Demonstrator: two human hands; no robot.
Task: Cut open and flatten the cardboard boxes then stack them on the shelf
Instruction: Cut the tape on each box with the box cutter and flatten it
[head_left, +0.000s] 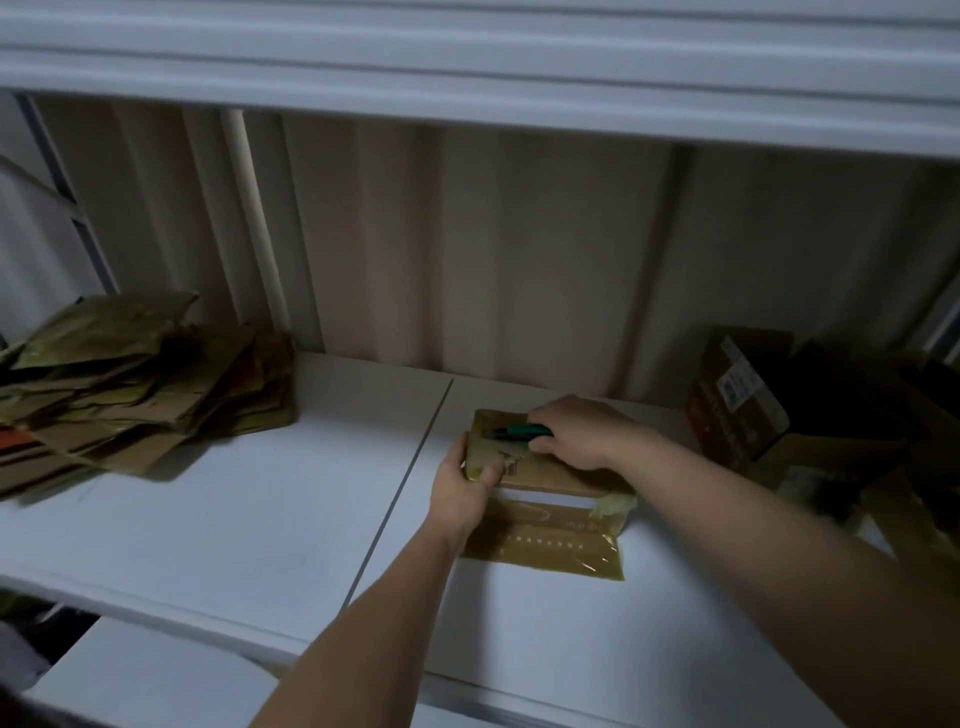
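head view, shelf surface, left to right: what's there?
Pile of flattened cardboard → seam between shelf boards → left hand gripping the cardboard box's left end → right hand holding a green utility knife on top of the box → heap of uncut boxes.

A small brown taped box sits on the white shelf, one flap lying open toward the front; flattened cardboard lies heaped far left.
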